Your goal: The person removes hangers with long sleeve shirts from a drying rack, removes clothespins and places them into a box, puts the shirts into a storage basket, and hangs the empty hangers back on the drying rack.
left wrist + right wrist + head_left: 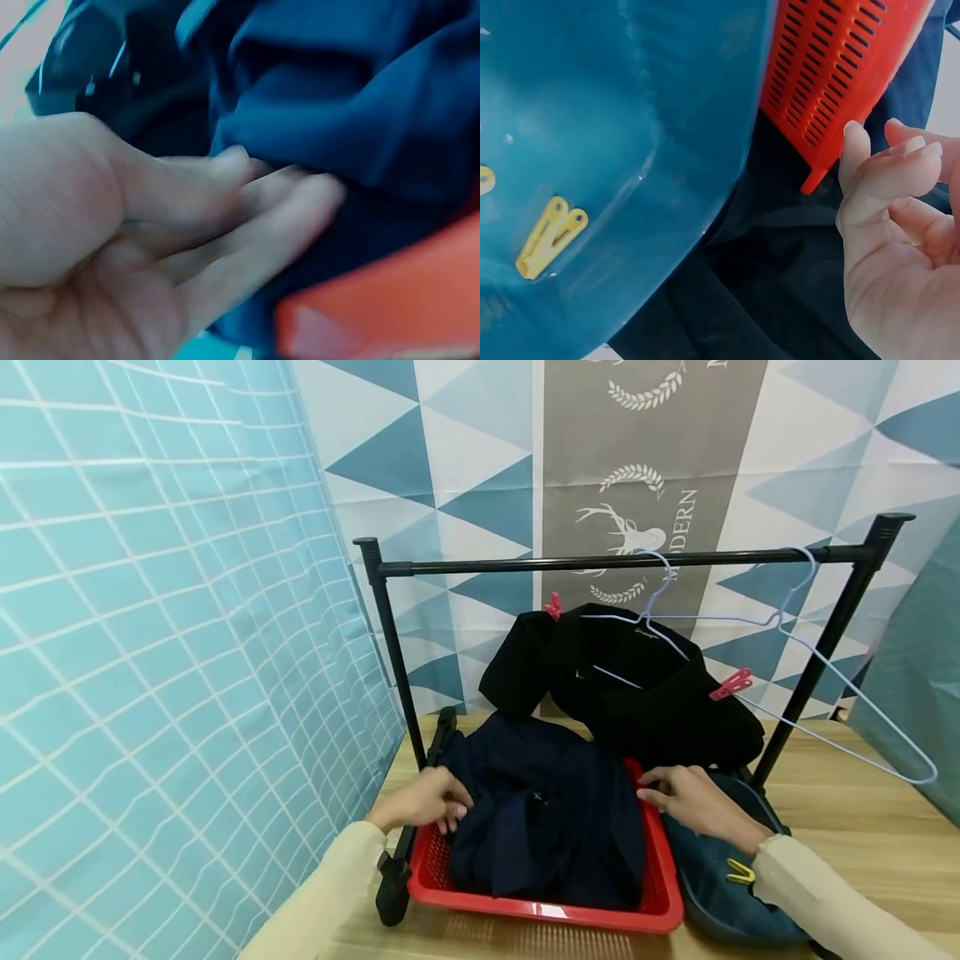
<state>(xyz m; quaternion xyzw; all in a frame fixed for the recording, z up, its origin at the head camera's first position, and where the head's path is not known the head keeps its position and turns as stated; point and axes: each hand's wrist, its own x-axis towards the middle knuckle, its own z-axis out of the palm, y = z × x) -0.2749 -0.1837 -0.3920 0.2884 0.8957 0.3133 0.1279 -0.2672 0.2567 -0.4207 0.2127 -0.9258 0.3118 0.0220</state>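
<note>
Head view: one red basket (480, 906), at 6 o'clock; contents, one navy garment (555, 839), bunched. Two hands: the left hand (423, 802) at the basket's 10 o'clock, fingers bent against the cloth; the right hand (693, 800) at its 2 o'clock. One black rack (487, 565), bearing two hangers (667, 578): one with a black top (660, 731), one bare toward 3 o'clock. Two pink pegs (731, 683) on the top. One blue basin (701, 877), just beside the basket at 4 o'clock; one yellow peg (741, 872) visible inside.

Left wrist view, blurred: thumb and fingertips touching a navy fold, a detail unclear from the head; whether they pinch it, cannot tell.

Right wrist view: fingers loosely bent, holding nothing, tips beside the basket's rim. Shown here only: a second yellow peg in the basin, cut off at 9 o'clock; also the basket's slotted wall.
</note>
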